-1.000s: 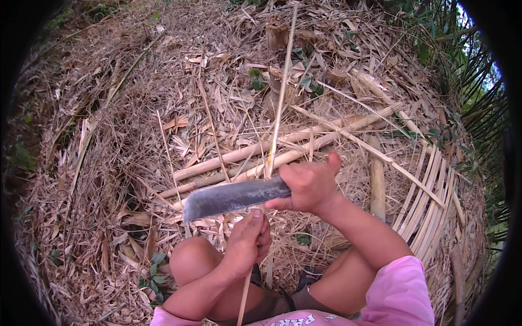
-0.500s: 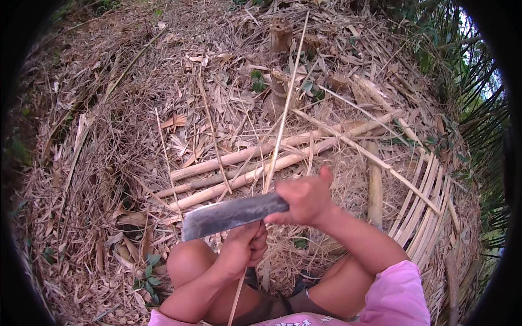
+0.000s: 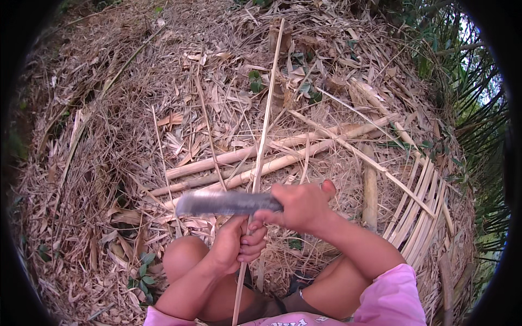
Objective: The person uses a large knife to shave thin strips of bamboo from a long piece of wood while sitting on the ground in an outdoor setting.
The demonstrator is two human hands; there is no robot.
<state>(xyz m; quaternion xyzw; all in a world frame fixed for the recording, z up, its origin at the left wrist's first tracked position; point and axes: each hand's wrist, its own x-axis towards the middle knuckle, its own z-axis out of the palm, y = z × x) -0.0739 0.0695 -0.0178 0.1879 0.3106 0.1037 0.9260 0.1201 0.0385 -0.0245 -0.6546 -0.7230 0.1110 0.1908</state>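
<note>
The left hand (image 3: 235, 245) is fisted, fingers (image 3: 253, 239) curled inward, just below the right hand (image 3: 298, 206), whose fingers wrap tight, thumb raised; both forearms rise from below over bare knees.

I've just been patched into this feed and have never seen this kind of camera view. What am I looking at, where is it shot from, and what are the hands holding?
There is no machine here: a person works with two bare hands. The one picture comes from a wide fisheye camera worn on the person's head, looking down, so the forearms come in from the lower edge and straight things bend near the round dark rim.

The left hand grips a long thin bamboo strip that runs up and away from the body. The right hand holds a broad grey blade lying crosswise against that strip, just above the left hand.

The person's bare knees and a pink sleeve show at the bottom. The ground is covered in dry leaves and straw. Several bamboo poles lie across it, and a bundle of flat split strips lies to the right.
</note>
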